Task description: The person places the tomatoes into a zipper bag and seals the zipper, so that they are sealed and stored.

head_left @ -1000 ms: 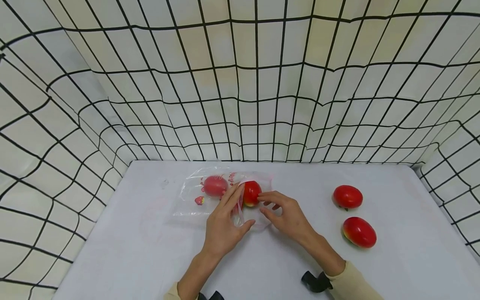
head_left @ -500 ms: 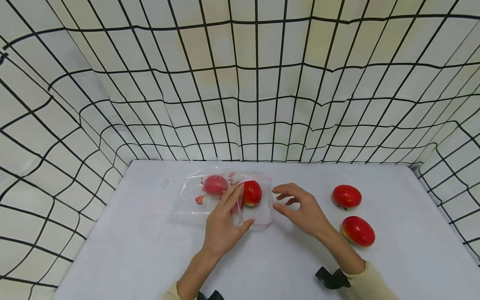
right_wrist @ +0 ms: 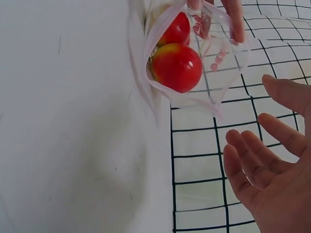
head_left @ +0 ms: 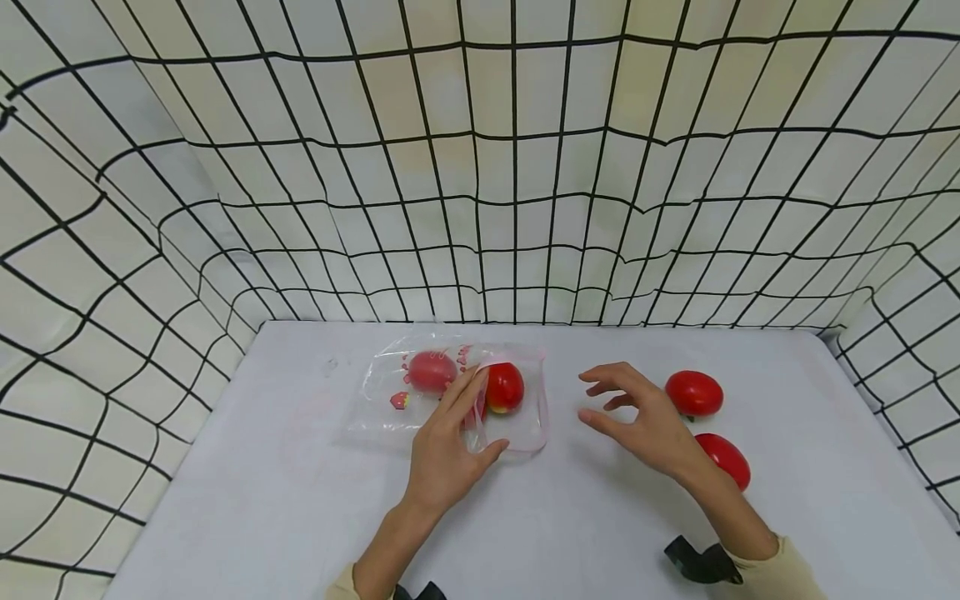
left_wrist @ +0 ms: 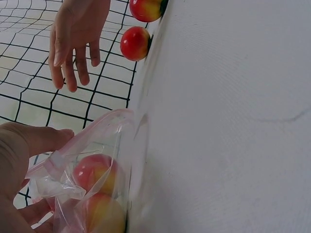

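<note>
My left hand [head_left: 448, 454] lies over a clear plastic bag [head_left: 375, 417] with a pink rim and red prints. Its fingers are straight on the upper layer, and the thumb stands apart near the lower rim. Inside the bag, a red tomato [head_left: 505, 387] sits at the mouth. A second tomato [head_left: 431, 372] shows through the plastic further in, and another is partly hidden under my left fingers. My right hand [head_left: 637, 412] hovers right of the bag, fingers loosely bent, holding nothing. Near it lie a loose tomato [head_left: 694, 393] and another tomato [head_left: 726, 460], partly covered by the hand and wrist.
The white table [head_left: 262, 467] carries everything. Black wire-like netting [head_left: 513, 200] in front of pale walls rises along the back and both sides. A black wrist camera mount [head_left: 701, 560] sits at the right sleeve.
My right hand has drawn away from the tomato at the bag's mouth and moved right towards the loose tomatoes. My left hand has stayed on the bag.
</note>
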Available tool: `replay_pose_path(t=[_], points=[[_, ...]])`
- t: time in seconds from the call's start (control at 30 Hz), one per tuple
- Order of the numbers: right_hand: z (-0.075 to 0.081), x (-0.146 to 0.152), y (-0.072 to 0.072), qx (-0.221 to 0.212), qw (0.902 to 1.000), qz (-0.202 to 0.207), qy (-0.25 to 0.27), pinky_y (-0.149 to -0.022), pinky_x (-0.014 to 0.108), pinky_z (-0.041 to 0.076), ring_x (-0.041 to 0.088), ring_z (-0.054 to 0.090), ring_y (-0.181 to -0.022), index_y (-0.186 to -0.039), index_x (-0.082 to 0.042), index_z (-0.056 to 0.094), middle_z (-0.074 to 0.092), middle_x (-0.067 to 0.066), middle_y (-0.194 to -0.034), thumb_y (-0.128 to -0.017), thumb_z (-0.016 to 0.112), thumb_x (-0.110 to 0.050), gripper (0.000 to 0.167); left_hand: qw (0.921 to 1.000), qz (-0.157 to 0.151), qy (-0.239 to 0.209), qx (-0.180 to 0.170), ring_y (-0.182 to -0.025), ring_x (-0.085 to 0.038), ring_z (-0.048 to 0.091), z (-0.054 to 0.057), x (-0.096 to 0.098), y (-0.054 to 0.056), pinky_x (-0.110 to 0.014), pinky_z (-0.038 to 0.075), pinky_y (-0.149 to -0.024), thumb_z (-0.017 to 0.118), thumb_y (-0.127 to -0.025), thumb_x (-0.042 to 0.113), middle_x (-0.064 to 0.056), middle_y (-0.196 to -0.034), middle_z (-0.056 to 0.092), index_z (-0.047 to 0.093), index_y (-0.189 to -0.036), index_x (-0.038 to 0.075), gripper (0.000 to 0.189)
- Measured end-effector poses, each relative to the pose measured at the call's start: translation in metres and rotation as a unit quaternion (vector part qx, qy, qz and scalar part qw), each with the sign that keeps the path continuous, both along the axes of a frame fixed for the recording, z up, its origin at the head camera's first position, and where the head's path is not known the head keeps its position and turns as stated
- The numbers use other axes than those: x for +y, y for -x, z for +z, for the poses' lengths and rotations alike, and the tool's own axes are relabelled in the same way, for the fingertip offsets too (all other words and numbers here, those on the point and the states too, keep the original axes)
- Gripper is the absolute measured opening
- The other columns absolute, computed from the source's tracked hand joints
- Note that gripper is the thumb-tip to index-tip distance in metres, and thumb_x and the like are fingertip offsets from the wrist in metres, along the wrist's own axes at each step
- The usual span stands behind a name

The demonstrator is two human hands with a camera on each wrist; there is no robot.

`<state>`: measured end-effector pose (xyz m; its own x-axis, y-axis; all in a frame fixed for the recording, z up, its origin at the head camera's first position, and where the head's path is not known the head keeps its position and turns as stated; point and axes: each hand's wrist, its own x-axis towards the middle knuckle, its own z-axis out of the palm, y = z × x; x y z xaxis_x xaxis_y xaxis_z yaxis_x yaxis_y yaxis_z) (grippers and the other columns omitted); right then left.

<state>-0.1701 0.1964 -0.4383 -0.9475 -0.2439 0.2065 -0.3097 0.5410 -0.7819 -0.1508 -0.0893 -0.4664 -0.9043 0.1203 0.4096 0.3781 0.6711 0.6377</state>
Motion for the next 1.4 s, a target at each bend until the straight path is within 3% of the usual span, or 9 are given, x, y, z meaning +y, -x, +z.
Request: replay_pose_path(t=[0.13, 0.37, 0.6, 0.8, 1.0, 1.23, 1.4], points=[[0.000, 0.008, -0.003, 0.001, 1.0000, -0.002, 0.000, -0.090, 0.031, 0.064, 0.024, 0.068, -0.111, -0.133, -0.025, 0.065, 0.068, -0.001, -0.128, -0.089, 0.084, -0.026, 0.047, 1.0000, 0.001, 0.001, 0.000, -0.148, -0.025, 0.050, 0.000, -0.001, -0.001, -0.044, 0.062, -0.097, 0.099, -0.067, 0.020, -0.001, -0.160, 0.052, 0.049, -0.156, 0.025, 0.102], [0.004, 0.020, -0.009, 0.006, 0.9999, -0.008, 0.001, -0.091, 0.021, 0.060, 0.004, 0.065, -0.109, -0.133, -0.029, 0.065, 0.066, -0.010, -0.126, -0.090, 0.083, -0.028, 0.046, 0.9999, 0.007, 0.009, -0.013, -0.149, -0.022, 0.050, -0.003, -0.003, -0.002, -0.041, 0.061, -0.099, 0.098, -0.069, 0.023, 0.002, -0.160, 0.052, 0.048, -0.157, 0.027, 0.101], [0.009, 0.033, -0.013, 0.018, 0.9994, -0.024, -0.015, -0.091, 0.015, 0.057, -0.003, 0.063, -0.108, -0.132, -0.027, 0.066, 0.065, -0.012, -0.123, -0.092, 0.081, -0.027, 0.043, 1.0000, 0.002, 0.004, 0.003, -0.148, -0.024, 0.051, -0.004, -0.002, -0.001, -0.043, 0.061, -0.097, 0.099, -0.068, 0.021, 0.000, -0.160, 0.052, 0.049, -0.157, 0.026, 0.102], [0.013, 0.044, -0.018, 0.020, 0.9985, -0.040, -0.031, -0.092, 0.014, 0.054, 0.002, 0.067, -0.103, -0.130, -0.035, 0.066, 0.067, -0.011, -0.122, -0.092, 0.081, -0.030, 0.041, 1.0000, 0.003, 0.007, 0.001, -0.148, -0.023, 0.050, -0.004, -0.001, 0.000, -0.042, 0.061, -0.097, 0.098, -0.068, 0.023, 0.000, -0.160, 0.052, 0.049, -0.156, 0.026, 0.101], [0.016, 0.053, -0.019, 0.043, 0.9980, -0.037, -0.028, -0.091, 0.010, 0.052, 0.005, 0.068, -0.097, -0.126, -0.031, 0.069, 0.068, -0.005, -0.120, -0.090, 0.083, -0.022, 0.039, 1.0000, 0.001, 0.005, 0.006, -0.148, -0.024, 0.051, -0.003, -0.001, 0.001, -0.043, 0.061, -0.097, 0.099, -0.067, 0.021, 0.000, -0.159, 0.053, 0.050, -0.156, 0.025, 0.101], [0.015, 0.061, -0.022, 0.031, 0.9973, -0.058, -0.033, -0.092, 0.008, 0.053, 0.003, 0.067, -0.098, -0.123, -0.035, 0.069, 0.066, -0.016, -0.121, -0.091, 0.083, -0.025, 0.036, 1.0000, 0.002, 0.007, -0.003, -0.148, -0.023, 0.051, -0.003, 0.000, 0.001, -0.041, 0.061, -0.098, 0.098, -0.069, 0.023, 0.001, -0.160, 0.052, 0.049, -0.157, 0.027, 0.101], [0.015, 0.067, -0.025, 0.036, 0.9967, -0.061, -0.040, -0.091, 0.008, 0.052, 0.002, 0.066, -0.099, -0.123, -0.034, 0.069, 0.065, -0.014, -0.124, -0.091, 0.082, -0.024, 0.035, 0.9999, 0.004, 0.009, -0.008, -0.148, -0.023, 0.051, -0.001, 0.000, 0.000, -0.041, 0.061, -0.098, 0.098, -0.069, 0.023, 0.002, -0.160, 0.052, 0.049, -0.156, 0.026, 0.100]])
